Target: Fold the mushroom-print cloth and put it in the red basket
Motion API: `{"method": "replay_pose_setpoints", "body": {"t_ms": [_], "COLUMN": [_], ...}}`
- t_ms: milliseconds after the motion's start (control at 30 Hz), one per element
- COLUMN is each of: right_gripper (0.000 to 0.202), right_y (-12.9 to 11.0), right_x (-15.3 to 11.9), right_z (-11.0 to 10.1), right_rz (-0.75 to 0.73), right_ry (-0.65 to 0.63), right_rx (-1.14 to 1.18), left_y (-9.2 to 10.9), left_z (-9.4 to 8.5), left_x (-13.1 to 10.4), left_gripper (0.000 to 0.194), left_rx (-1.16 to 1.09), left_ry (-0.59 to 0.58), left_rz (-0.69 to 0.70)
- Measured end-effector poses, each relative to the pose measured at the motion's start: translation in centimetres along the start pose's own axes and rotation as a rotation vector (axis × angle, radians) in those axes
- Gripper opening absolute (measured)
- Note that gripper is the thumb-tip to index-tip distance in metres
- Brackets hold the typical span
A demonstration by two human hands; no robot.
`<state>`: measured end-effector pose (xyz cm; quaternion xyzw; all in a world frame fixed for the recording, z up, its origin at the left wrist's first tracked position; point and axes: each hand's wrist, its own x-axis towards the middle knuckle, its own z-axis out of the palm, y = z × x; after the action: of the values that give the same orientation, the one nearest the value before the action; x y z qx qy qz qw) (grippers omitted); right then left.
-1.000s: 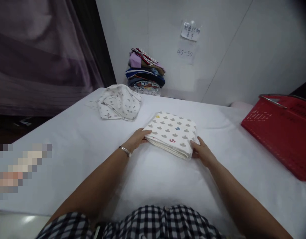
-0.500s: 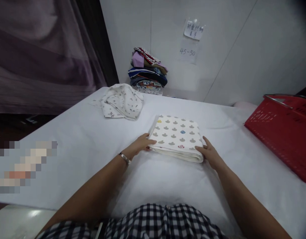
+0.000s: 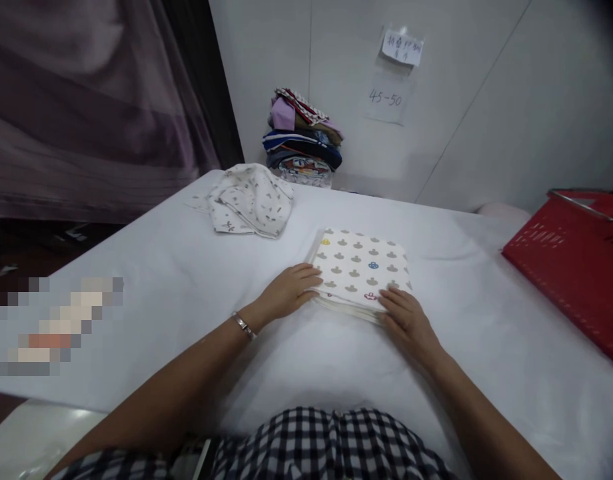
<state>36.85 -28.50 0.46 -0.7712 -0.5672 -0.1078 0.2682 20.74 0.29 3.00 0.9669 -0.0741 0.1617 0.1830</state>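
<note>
A folded white cloth (image 3: pixel 359 263) with grey mushroom-like prints and a few coloured ones lies flat in front of me, its layered edge facing me. At its near left corner, my left hand (image 3: pixel 286 291) grips it, fingers over the top and thumb along the near edge. My right hand (image 3: pixel 409 320) holds the near edge towards the right, fingertips on the upper layer and thumb low against the folds. Further back on the left sits a crumpled white cloth (image 3: pixel 254 203) with small dark prints.
A white-covered table (image 3: pixel 186 267) carries everything. Against the wall rises a stack of folded fabrics (image 3: pixel 304 137). On the right stands a red plastic basket (image 3: pixel 571 267) with a metal handle. A purple curtain (image 3: pixel 96 107) hangs at the left. A blurred-out item (image 3: pixel 61 327) is at the left edge.
My right hand has shifted from the cloth's right corner inward along its near edge. My left hand reaches a little further over the top. The view has turned slightly left.
</note>
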Motion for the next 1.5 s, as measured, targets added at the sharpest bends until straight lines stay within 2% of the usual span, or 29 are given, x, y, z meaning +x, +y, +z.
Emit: {"method": "replay_pose_setpoints", "body": {"t_ms": [133, 267, 367, 500, 700, 867, 1000, 1133, 1233, 1300, 1400, 1500], "right_gripper": [0.033, 0.035, 0.035, 0.034, 0.034, 0.034, 0.035, 0.034, 0.035, 0.036, 0.037, 0.043], "right_y": [-0.3, -0.7, -0.9, -0.9, -0.6, -0.5, -0.7, -0.7, -0.5, -0.5, -0.9, -1.3], "right_x": [-0.1, -0.3, -0.4, -0.7, -1.0, -0.9, -0.7, -0.5, -0.5, -0.8, -0.8, 0.6], "right_z": [0.0, 0.1, 0.3, 0.6, 0.9, 1.0, 1.0, 1.2, 1.5, 1.4, 0.8, -0.5], "right_rz": [0.088, 0.198, 0.232, 0.164, 0.092, 0.100, 0.052, 0.026, 0.005, -0.012, 0.001, 0.099], "right_ry": [-0.054, -0.078, -0.069, -0.068, -0.095, -0.104, -0.101, -0.086, -0.080, -0.081, -0.130, -0.181], "right_rx": [0.016, 0.047, 0.050, 0.025, -0.008, -0.017, -0.074, -0.120, -0.121, -0.111, -0.072, -0.002], "left_y": [-0.2, 0.3, 0.5, 0.2, -0.2, -0.3, 1.3, 4.1, 4.6, 3.6, 1.6, 0.6], "left_z": [-0.7, -1.4, -1.4, -0.5, 1.0, 1.3, 0.2, -0.5, 0.8, 2.2, 4.0, 4.7], "left_x": [0.6, 1.2, 1.5, 1.0, -0.7, -1.5, -0.6, 2.6, 5.0, 5.8, 5.8, 5.3], "left_gripper": [0.031, 0.029, 0.030, 0.029, 0.032, 0.037, 0.039, 0.033, 0.043, 0.055, 0.071, 0.073], "left_rx": [-0.007, -0.145, -0.261, -0.334, -0.267, -0.177, 0.003, 0.105, 0.089, 0.067, 0.037, 0.032], "left_ry": [-0.103, -0.175, -0.101, -0.021, -0.003, 0.011, 0.004, 0.059, 0.051, -0.015, -0.107, -0.117], "left_rz": [0.029, -0.099, -0.213, -0.241, -0.262, -0.248, -0.243, -0.230, -0.205, -0.286, -0.436, -0.440]}}
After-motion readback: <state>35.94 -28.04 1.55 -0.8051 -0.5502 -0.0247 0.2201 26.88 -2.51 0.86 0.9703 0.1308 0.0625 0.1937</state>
